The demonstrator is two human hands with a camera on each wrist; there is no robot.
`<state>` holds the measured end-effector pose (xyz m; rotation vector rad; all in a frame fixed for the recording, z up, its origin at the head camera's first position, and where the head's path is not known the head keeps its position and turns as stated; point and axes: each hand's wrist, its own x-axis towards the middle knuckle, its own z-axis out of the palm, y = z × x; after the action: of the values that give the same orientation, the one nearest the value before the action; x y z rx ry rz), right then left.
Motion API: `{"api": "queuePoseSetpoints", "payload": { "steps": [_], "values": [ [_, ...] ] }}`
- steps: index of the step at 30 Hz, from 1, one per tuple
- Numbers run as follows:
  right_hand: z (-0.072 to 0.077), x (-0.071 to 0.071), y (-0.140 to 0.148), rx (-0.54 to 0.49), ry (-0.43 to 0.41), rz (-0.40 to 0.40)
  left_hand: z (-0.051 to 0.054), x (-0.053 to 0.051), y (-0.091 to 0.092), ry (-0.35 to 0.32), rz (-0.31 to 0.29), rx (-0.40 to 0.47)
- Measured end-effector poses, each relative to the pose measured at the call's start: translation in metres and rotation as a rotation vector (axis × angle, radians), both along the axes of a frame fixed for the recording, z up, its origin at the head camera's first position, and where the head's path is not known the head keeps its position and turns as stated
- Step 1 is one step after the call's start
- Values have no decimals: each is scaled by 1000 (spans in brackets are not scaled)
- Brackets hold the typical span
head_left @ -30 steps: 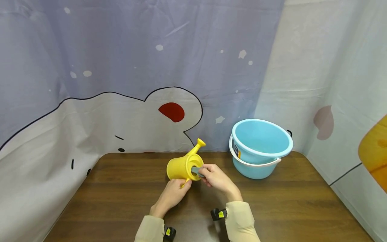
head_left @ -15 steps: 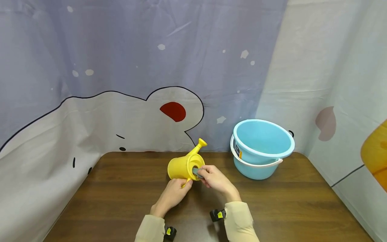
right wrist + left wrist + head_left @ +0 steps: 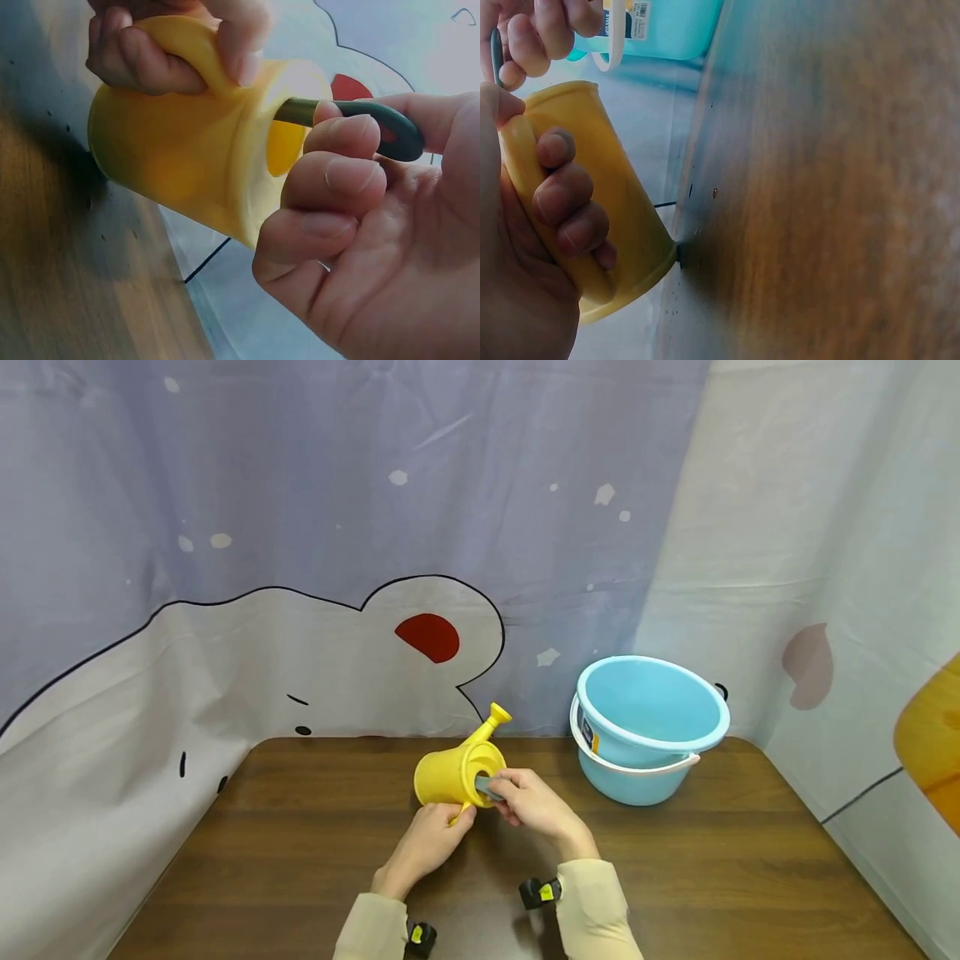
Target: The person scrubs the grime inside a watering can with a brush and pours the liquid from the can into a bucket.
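A yellow watering can [image 3: 442, 777] is tipped over, its spout up and its opening facing right in the head view. My left hand [image 3: 427, 837] grips the can's handle [image 3: 525, 161], fingers curled round it. Between the thumb and fingers of my right hand [image 3: 536, 806] is a slim tool with a dark grey-green handle [image 3: 394, 131]. Its far end goes into the can's opening [image 3: 285, 150] and is hidden there, so its kind does not show. In the left wrist view, the can's lower base edge appears to meet the table.
A light blue bucket [image 3: 636, 783] with a white handle stands at the back right, with a blue basin [image 3: 645, 702] set in its top. Small drops or specks dot the brown wooden table [image 3: 300, 860]. A printed curtain [image 3: 300, 527] hangs behind.
The tool and right hand shift only very slightly at the can's opening. The left hand keeps the can in nearly the same place; the whole view sways a little.
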<state>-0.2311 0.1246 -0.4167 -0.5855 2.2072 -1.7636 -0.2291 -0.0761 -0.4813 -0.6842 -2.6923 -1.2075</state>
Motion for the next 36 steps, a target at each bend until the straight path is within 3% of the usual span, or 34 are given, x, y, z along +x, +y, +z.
{"api": "queuePoseSetpoints", "payload": {
  "steps": [19, 36],
  "values": [
    [7, 3, 21, -64, -40, -5, -1, -1, 0, 31, 0, -3],
    [-5, 1, -4, 26, -3, -50, -1, 3, -1, 13, 7, -1]
  ]
}}
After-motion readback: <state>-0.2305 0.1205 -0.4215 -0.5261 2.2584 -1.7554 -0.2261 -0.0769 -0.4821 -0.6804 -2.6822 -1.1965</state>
